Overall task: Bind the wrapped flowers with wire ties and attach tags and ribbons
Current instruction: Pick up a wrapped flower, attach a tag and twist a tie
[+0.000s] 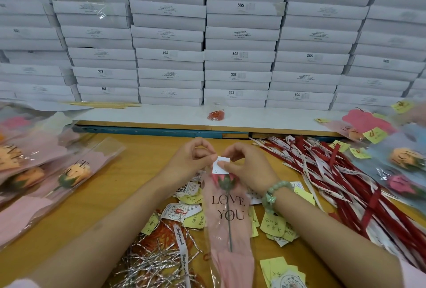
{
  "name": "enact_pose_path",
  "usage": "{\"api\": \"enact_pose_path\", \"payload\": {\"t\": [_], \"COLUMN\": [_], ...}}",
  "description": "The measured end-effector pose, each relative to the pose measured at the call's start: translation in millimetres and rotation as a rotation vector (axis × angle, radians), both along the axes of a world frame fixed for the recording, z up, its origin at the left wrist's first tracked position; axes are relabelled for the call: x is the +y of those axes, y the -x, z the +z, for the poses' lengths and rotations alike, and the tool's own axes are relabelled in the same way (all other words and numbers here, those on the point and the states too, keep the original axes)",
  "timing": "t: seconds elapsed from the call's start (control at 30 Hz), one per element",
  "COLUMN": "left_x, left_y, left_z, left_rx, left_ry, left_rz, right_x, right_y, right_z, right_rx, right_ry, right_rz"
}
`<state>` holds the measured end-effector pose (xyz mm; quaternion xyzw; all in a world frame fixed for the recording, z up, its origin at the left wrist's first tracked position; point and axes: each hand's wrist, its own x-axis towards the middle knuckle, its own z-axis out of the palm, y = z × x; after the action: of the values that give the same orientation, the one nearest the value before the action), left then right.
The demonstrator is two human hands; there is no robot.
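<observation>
A worker at a wooden table (147,149) is pinching a small white tag (221,162) with both hands. The left hand (198,156) is curling thumb and fingertips onto its left edge, and the right hand (249,167) is nipping its right side. The tag is sitting at the top of a wrapped flower (228,214) lying mid-table. Its long axis is running from the near edge toward the far edge, bloom end just under the hands, neither hand nearer. The sleeve is translucent pink, printed "LOVE YOU", showing a red bloom on a thin stem. Silver wire ties (149,262) are lying left of it by the near edge, and ribbons (334,172) are heaped toward the right edge.
</observation>
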<state>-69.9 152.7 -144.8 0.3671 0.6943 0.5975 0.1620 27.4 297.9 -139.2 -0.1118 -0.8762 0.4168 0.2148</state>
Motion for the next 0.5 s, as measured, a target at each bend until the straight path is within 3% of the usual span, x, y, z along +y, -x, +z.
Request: {"api": "enact_pose_path", "payload": {"t": [0.17,0.27,0.37,0.43,0.5], "left_x": [0,-1,-3,-4,-5], "left_y": [1,-1,-2,-1,1], "left_z": [0,1,2,2,3], "left_rx": [0.053,0.067,0.077,0.113,0.107], "left_ry": [0.034,0.035,0.035,0.055,0.062], "left_rz": [0.041,0.053,0.058,0.057,0.032], "right_x": [0,-4,-13,-30,-55], "right_y": [-1,-3,-13,-21,-29], "right_z": [-1,4,28,48,58], "right_rx": [-0.014,-0.035,0.114,0.098,-0.078], "right_ry": [0.039,-0.116,-0.286,-0.348,-0.419], "right_rz": [0.055,0.026,0.051,0.245,0.54]}}
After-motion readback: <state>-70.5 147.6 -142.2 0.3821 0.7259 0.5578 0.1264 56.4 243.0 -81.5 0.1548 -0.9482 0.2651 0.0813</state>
